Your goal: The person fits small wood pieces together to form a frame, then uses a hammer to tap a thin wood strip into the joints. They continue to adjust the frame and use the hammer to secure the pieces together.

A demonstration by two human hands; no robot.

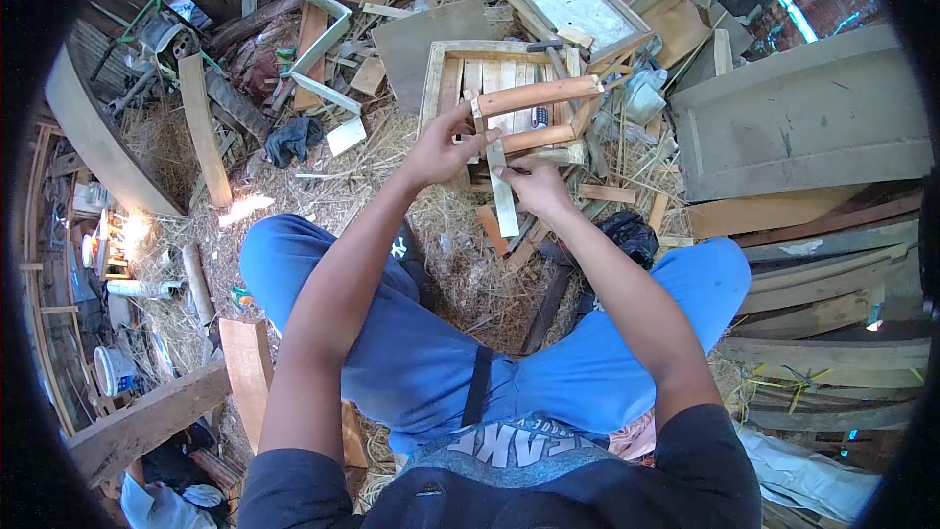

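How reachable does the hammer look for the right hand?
Probably yes, by reaching around: the small wooden frame stands between the right hand and the hammer, and that hand is holding a pale wooden strip.

Site: makeshift woodworking area, rough shed type. Evidence: ground covered in straw and wood shavings (470, 279); offcuts and scrap boards heaped at the far side. 1 shallow wooden box frame (438, 88) near 1 framed panel (573, 2); 1 hammer (554, 55) lying at the box frame. Right side: long planks (822, 309) in a stack below 1 large panelled board (798, 122). Left side: board wall with gaps, daylight patches (247, 211) on the ground. Enclosure: corrugated sheeting (86, 59) at upper left.
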